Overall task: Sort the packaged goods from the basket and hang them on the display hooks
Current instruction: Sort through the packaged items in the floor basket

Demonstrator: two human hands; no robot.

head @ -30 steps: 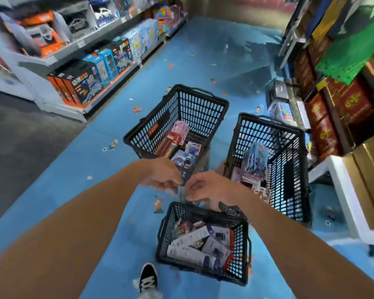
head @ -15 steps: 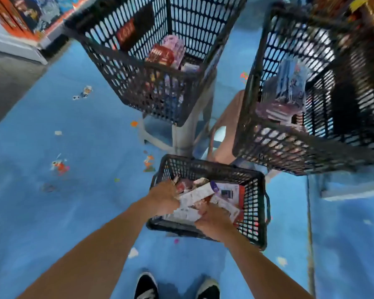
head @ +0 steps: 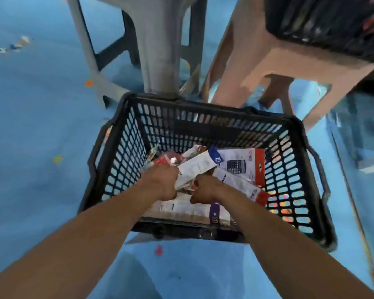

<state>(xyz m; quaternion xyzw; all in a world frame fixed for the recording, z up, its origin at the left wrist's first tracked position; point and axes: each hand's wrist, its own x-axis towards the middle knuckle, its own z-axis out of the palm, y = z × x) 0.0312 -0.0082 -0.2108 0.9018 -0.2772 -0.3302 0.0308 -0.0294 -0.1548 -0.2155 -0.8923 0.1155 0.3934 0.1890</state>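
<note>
A black plastic basket (head: 125, 147) stands on the blue floor below me, holding several flat packaged goods. A long white package with a blue tip (head: 198, 166) lies tilted on top; my left hand (head: 163, 182) grips its lower end. My right hand (head: 204, 189) is curled among the packages beside it, and what its fingers hold is hidden. A white and red calculator package (head: 239, 161) lies at the back right of the basket, and another white package (head: 181, 209) lies flat under my wrists.
A grey plastic stool (head: 158, 50) and a tan plastic stool (head: 266, 59) stand just beyond the basket. Another black basket (head: 324, 22) sits on the tan stool at top right. Small scraps of litter (head: 89, 83) dot the blue floor.
The view has dropped much closer to the floor basket. Both hands went from mid-air above it down into the packages, and my left hand has taken hold of the long white package.
</note>
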